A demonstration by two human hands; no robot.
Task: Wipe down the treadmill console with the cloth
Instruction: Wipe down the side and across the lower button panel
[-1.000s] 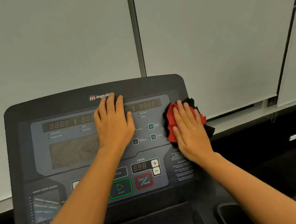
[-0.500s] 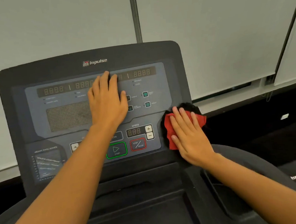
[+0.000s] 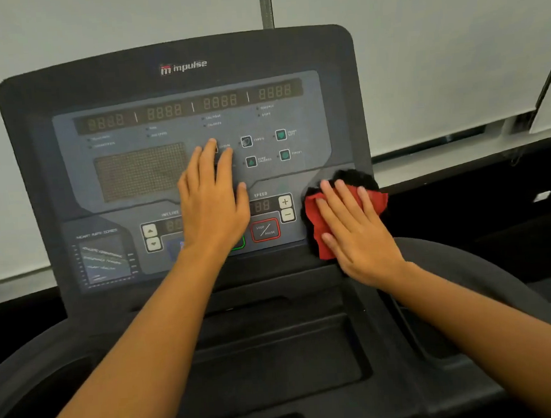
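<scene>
The dark treadmill console (image 3: pixel 96 87) fills the middle of the head view, with digit displays along its top and buttons lower down. My right hand (image 3: pixel 354 232) lies flat, fingers spread, pressing a red and black cloth (image 3: pixel 377 198) against the console's lower right corner, beside the speed buttons (image 3: pixel 286 207). My left hand (image 3: pixel 213 203) rests flat on the centre of the panel with nothing in it, covering part of the incline display and the green start button.
Below the console is a dark tray (image 3: pixel 277 349) with recesses, and a curved dark handrail (image 3: pixel 460 261) runs off to the right. Pale blinds (image 3: pixel 436 50) hang behind the console above a dark sill.
My right hand has slid the cloth down the console's right edge from beside the top displays to the lower right corner. My left hand has moved down from the top displays to the panel's centre.
</scene>
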